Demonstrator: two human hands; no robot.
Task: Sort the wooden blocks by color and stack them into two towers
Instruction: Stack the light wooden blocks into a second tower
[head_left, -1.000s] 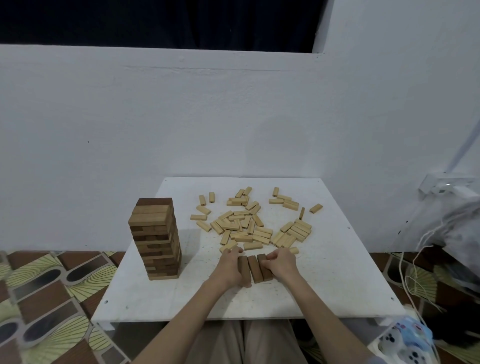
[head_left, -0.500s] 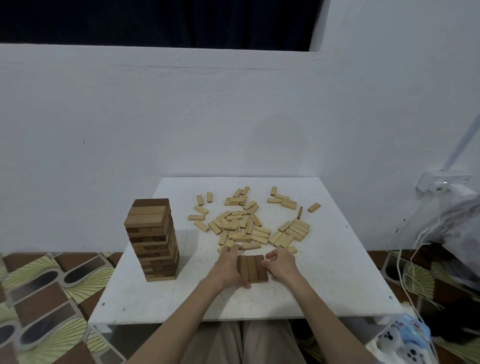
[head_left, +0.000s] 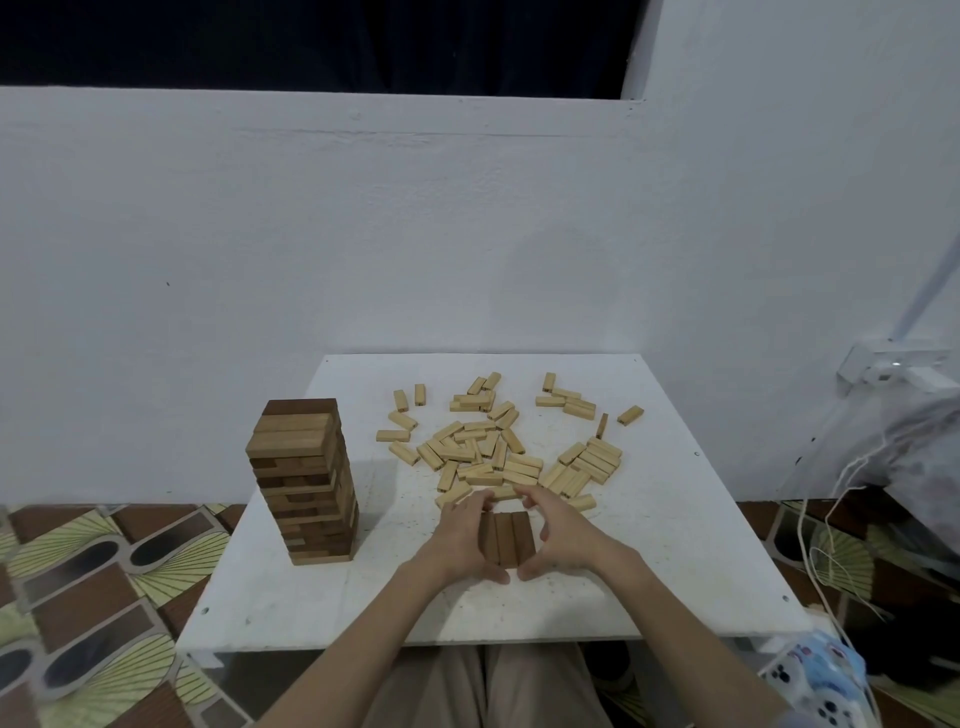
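A: Head view, lower centre: three dark brown wooden blocks (head_left: 506, 538) lie side by side, touching, flat on the square white table (head_left: 675, 571). The left hand (head_left: 460, 540) cups their left side and the right hand (head_left: 563, 538) their right, fingers curled round the far ends, thumbs at the near edge.

B: Room around them?

A: Bare tabletop runs from the blocks down to the near edge and out to the right edge. Just above the fingers, the scattered pile of light tan wooden blocks (head_left: 498, 447) begins; its nearest pieces almost touch them.

B: And on the left?

A: A tall tower of brown wooden blocks (head_left: 304, 478) stands upright near the left edge, well apart from the left hand. Patterned floor tiles (head_left: 78, 582) show beyond.
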